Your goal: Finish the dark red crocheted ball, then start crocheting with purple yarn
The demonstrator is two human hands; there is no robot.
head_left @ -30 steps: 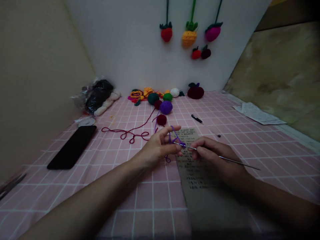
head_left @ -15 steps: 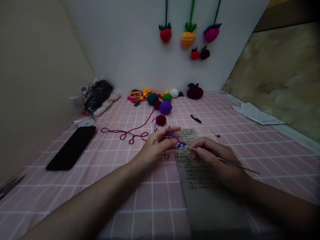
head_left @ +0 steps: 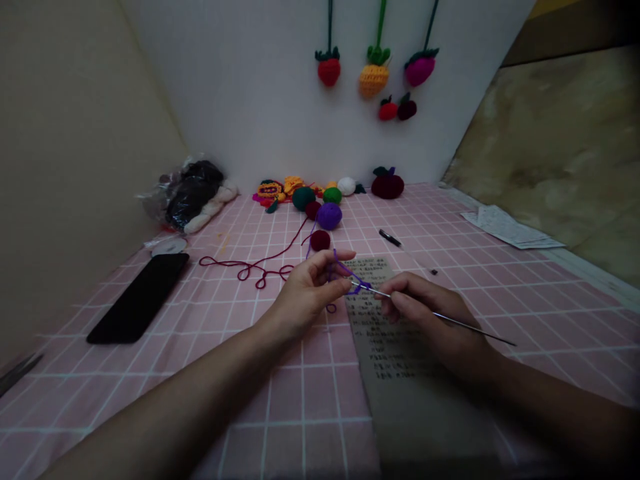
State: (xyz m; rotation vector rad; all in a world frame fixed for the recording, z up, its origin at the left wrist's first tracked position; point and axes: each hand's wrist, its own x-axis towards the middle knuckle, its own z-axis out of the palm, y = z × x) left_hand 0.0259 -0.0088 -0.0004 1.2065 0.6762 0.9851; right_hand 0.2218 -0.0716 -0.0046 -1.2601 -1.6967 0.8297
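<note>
Nearest, at lower centre, a written sheet (head_left: 395, 363) lies under the hands. The right hand (head_left: 425, 310) is closed on a thin crochet hook (head_left: 465, 328), its tip in a small knot of purple yarn (head_left: 350, 273). The left hand (head_left: 307, 293) pinches that knot, the strand looped over a raised finger. Only a few stitches seem made, so most of the piece looks undone. Farther up, the strand runs to a purple ball (head_left: 329, 215).

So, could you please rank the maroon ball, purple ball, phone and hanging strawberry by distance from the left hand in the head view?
1. Maroon ball, just beyond the left hand.
2. Purple ball, right behind the maroon one.
3. Phone, well off to the left.
4. Strawberry, hanging high at the back.
</note>
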